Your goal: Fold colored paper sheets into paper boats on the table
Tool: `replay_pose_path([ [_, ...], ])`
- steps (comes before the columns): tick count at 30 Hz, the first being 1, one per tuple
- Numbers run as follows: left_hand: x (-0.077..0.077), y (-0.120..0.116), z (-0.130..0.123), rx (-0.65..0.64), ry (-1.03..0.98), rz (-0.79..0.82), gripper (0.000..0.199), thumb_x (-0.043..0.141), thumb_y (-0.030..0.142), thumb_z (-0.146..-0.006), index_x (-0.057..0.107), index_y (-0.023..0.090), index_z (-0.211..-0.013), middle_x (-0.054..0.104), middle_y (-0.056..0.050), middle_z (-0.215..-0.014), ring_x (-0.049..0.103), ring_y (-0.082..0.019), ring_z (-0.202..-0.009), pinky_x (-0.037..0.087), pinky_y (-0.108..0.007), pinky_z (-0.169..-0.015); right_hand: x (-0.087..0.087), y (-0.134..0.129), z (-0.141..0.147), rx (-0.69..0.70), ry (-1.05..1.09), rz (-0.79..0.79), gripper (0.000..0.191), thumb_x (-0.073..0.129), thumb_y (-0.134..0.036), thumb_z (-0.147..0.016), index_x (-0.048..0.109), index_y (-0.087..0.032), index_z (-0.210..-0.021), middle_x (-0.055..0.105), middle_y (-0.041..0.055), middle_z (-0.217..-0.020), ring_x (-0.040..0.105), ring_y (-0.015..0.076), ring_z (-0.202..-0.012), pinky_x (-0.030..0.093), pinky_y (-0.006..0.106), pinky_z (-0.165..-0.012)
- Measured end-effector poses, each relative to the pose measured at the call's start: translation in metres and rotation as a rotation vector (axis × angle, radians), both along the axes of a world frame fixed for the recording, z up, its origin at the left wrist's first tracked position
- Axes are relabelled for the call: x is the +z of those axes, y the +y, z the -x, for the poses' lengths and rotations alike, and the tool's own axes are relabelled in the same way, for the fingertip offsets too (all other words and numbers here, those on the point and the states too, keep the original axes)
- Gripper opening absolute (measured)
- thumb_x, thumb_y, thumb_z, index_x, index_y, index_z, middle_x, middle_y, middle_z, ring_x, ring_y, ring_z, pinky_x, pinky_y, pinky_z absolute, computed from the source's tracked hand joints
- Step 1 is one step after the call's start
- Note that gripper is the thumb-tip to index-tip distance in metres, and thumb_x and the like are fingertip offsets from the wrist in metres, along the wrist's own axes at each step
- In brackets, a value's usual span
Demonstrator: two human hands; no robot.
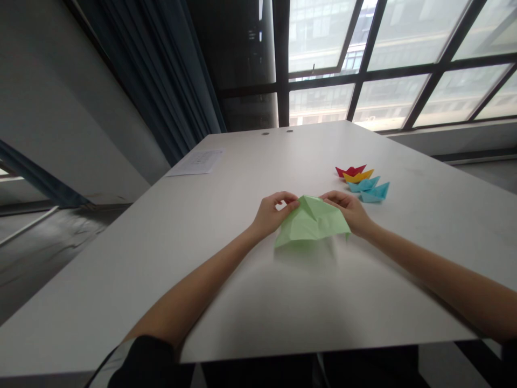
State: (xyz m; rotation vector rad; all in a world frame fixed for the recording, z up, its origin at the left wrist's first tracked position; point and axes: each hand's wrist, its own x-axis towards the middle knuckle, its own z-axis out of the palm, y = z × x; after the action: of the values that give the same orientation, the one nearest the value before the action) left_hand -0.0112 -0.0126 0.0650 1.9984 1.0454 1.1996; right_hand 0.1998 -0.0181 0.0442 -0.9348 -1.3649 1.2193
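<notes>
A sheet of light green paper (313, 220), creased and partly folded, is held up between my two hands just above the table. My left hand (277, 210) pinches its upper left edge between thumb and fingers. On the other side, my right hand (348, 207) grips the upper right edge, its fingertips partly hidden behind the paper. The sheet's lower edge hangs loose toward me, with a soft shadow beneath it.
Folded paper boats stand in a row beyond my right hand: a red boat (350, 171), a yellow boat (358, 176) and two blue boats (375, 193). A printed sheet (196, 163) lies at the far left of the white table (226, 302). Windows and a curtain are behind.
</notes>
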Motion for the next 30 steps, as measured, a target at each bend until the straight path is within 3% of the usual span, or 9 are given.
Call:
replay_pose_path([
  [12,0.003,-0.006,-0.003,-0.004,0.051,-0.027,0.013,0.057,0.03,-0.076,0.065,0.019,-0.079,0.065,-0.001,-0.076,0.056,-0.013,-0.069,0.04,-0.024,-0.067,0.007,-0.006,-0.002,0.199,-0.068,0.092,0.038,0.066,-0.054,-0.064,0.071,-0.02,-0.081,0.069,0.0027,-0.071,0.06,0.0148,-0.058,0.046,0.024,-0.051],
  [20,0.01,-0.017,-0.004,-0.111,0.134,-0.212,0.035,0.044,0.022,-0.084,0.055,0.026,-0.116,0.06,-0.003,-0.09,0.054,-0.013,-0.079,0.042,-0.024,-0.075,0.008,-0.008,0.003,0.231,-0.007,0.161,0.035,0.075,-0.048,-0.054,0.071,-0.021,-0.076,0.069,0.002,-0.069,0.06,0.0154,-0.057,0.046,0.025,-0.052],
  [24,0.014,-0.021,-0.005,-0.213,0.22,-0.274,0.034,0.04,0.02,-0.085,0.058,0.026,-0.113,0.057,-0.006,-0.096,0.054,-0.016,-0.088,0.042,-0.026,-0.079,0.006,-0.007,0.002,0.23,0.021,0.16,0.034,0.078,-0.045,-0.05,0.072,-0.023,-0.076,0.069,0.0011,-0.07,0.06,0.0157,-0.058,0.047,0.026,-0.054],
  [30,0.015,-0.018,-0.004,-0.183,0.24,-0.287,0.024,0.041,0.02,-0.086,0.061,0.021,-0.099,0.06,-0.006,-0.093,0.055,-0.015,-0.086,0.043,-0.026,-0.078,0.007,-0.005,0.001,0.207,-0.146,-0.008,0.032,0.064,-0.051,-0.068,0.071,-0.023,-0.082,0.067,0.0051,-0.091,0.061,0.0188,-0.078,0.048,0.03,-0.066],
])
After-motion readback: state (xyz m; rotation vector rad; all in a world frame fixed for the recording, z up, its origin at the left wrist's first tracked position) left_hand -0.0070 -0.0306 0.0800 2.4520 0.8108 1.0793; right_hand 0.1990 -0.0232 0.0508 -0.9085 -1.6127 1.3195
